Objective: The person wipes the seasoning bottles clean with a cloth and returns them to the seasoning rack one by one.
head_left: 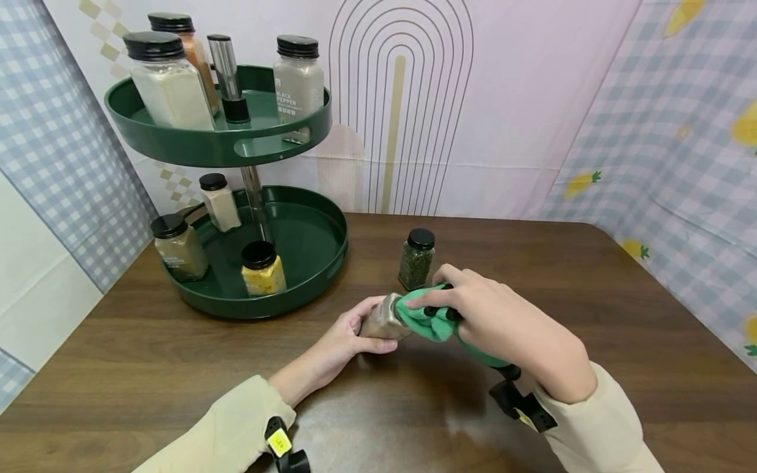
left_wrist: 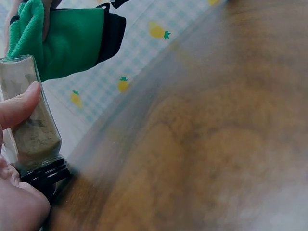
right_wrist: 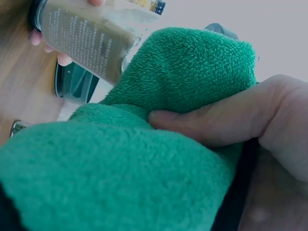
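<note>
My left hand point(head_left: 345, 333) grips a clear glass spice jar point(head_left: 383, 319) above the table's middle. The left wrist view shows brown-grey powder in this jar point(left_wrist: 36, 132) and its black cap point(left_wrist: 47, 174) pointing down beside the palm, with the thumb across the glass. A green terry cloth point(head_left: 430, 323) with black edging is bunched in my right hand point(head_left: 481, 314). The cloth meets the base end of the jar. Seen from the right wrist, the thumb presses into the cloth's folds point(right_wrist: 192, 72), and the jar carries white printed text. The right fingertips are partly hidden by cloth.
A jar of dried green herbs point(head_left: 416, 264) stands just behind the hands. To the left rises a two-tier green rack point(head_left: 307, 289) with several spice jars on its trays and a metal-topped cylinder point(head_left: 225, 69) on the upper one. Patterned cloth hangs around the wooden table point(head_left: 562, 276).
</note>
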A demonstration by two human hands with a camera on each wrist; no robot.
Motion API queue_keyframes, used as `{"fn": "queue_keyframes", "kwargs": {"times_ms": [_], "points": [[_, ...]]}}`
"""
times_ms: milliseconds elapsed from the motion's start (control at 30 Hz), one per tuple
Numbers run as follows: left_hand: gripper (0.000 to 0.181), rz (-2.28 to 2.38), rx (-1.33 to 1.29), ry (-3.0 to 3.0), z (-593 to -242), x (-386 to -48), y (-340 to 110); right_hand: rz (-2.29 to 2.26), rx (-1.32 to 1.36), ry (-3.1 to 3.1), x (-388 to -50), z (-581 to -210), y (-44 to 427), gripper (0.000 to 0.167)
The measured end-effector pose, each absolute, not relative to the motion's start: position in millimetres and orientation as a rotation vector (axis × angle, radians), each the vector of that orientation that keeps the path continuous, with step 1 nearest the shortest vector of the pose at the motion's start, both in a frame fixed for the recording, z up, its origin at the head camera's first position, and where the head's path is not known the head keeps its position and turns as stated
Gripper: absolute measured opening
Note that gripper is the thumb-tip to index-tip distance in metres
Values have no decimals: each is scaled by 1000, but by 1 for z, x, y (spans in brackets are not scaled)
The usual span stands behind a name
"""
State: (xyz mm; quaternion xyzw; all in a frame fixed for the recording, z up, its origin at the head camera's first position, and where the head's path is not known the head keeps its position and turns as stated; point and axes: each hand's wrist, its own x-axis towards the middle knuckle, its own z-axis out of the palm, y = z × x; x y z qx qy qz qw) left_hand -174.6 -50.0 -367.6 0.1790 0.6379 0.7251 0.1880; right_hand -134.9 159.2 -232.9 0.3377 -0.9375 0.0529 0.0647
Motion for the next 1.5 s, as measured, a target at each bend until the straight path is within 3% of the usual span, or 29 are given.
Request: {"fn": "queue_keyframes", "kwargs": {"times_ms": [500, 833, 1500], "points": [[61, 2017, 562, 1832, -368, -173, -49, 91, 912, -2891, -128, -223, 171, 65], [60, 1990, 579, 1840, -367, -174, -50, 123, 1148, -2607, -132, -234, 154, 69], [62, 1985, 575, 1852, -365, -174, -48, 51, 990, -2744, -127, -232, 153, 66]]}}
